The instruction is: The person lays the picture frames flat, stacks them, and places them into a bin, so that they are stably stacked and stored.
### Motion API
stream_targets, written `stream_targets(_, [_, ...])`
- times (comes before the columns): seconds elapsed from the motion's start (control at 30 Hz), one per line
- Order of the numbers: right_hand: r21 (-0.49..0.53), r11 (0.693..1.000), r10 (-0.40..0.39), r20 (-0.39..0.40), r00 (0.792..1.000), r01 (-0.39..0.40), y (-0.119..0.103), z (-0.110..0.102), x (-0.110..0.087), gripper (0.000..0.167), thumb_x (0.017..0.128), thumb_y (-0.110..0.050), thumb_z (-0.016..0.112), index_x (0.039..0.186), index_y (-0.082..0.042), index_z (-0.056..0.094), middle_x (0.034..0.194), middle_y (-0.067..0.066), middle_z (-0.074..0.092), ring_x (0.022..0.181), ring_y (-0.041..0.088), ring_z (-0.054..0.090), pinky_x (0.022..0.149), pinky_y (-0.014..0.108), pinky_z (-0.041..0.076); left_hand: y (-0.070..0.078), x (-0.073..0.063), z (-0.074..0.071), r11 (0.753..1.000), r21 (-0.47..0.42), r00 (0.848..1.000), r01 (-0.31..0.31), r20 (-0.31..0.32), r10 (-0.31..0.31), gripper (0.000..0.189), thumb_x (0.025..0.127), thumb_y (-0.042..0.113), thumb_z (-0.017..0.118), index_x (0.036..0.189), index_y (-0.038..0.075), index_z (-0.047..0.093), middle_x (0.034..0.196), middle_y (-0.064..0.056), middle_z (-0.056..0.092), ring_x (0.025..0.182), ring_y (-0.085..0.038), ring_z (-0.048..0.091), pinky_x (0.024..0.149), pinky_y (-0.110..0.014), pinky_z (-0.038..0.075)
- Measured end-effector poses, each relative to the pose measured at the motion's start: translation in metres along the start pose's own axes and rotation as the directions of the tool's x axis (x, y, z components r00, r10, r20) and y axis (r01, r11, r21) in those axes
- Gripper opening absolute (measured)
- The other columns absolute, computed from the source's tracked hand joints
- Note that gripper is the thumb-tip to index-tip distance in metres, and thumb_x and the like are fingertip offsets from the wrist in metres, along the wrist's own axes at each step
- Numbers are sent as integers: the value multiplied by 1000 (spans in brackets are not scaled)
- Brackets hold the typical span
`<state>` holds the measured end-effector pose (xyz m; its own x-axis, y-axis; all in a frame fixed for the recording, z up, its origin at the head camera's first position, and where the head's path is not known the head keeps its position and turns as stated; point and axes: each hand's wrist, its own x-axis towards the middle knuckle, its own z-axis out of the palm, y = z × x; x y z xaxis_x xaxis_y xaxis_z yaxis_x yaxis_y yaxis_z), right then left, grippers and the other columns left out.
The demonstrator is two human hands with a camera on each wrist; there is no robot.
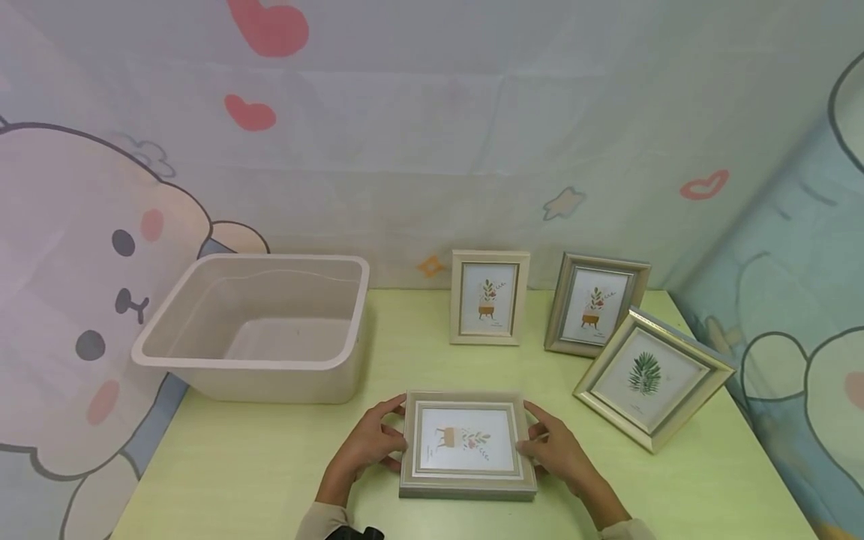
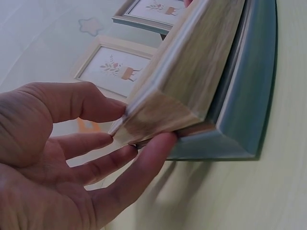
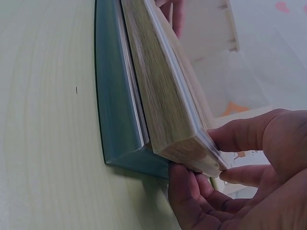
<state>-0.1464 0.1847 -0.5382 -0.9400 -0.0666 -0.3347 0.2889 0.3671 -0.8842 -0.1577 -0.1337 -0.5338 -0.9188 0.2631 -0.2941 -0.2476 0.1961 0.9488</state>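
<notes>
A champagne-coloured picture frame [image 1: 466, 475] with a potted-plant print lies sideways at the front middle of the table. My left hand [image 1: 367, 448] grips its left end, thumb on the upper edge and fingers at the side and underneath. At the opposite end my right hand [image 1: 559, 451] pinches it the same way. Beneath it sits a second frame, grey-blue at the side [image 2: 252, 91], resting on the table. Both wrist views show the upper frame tilted, with a gap between the two along one side. The lower frame's front is hidden.
Behind stand a cream frame [image 1: 490, 337] and a grey-brown frame [image 1: 556, 311] with similar plant prints. A gold-silver frame [image 1: 610, 409] with a green leaf print leans at the right. A beige plastic tub [image 1: 270, 382] stands at the back left. A printed cloth hangs behind.
</notes>
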Motion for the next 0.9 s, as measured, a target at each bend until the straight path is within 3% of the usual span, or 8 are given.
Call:
stream_targets(0.3, [-28, 999, -23, 3, 1000, 23, 1, -3, -4, 77, 84, -3, 72, 152, -4, 37, 109, 17, 51, 83, 24, 55, 58, 34, 55, 0, 2, 0, 1000, 11, 1000, -8, 17, 7, 86, 73, -13, 61, 154, 0, 33, 140, -26, 40, 82, -22, 65, 59, -48, 61])
stream_targets(0.57, [-20, 999, -43, 21, 999, 43, 2, -7, -5, 76, 83, -4, 74, 151, -3, 39, 107, 17, 52, 83, 24, 54, 61, 35, 56, -4, 0, 1, 1000, 9, 1000, -4, 21, 4, 87, 74, -14, 61, 154, -1, 30, 144, -28, 38, 83, -21, 62, 62, -47, 62])
stream_targets(0.77, [-73, 994, -84, -7, 996, 83, -3, -20, -9, 69, 85, -7, 73, 148, -3, 44, 107, 16, 57, 83, 21, 60, 67, 36, 57, 1, -2, 1, 997, 73, 1000, -25, 5, 25, 85, 74, -12, 63, 153, -3, 32, 141, -30, 41, 90, -22, 61, 65, -43, 61])
stream_targets(0.9, [-121, 984, -134, -19, 991, 131, -11, -31, -12, 61, 88, -11, 72, 144, 0, 49, 107, 14, 61, 87, 18, 62, 68, 33, 58, 6, -3, -1, 992, 122, 999, -34, -22, 37, 84, 74, -9, 67, 152, -1, 36, 140, -29, 42, 100, -29, 58, 67, -38, 59])
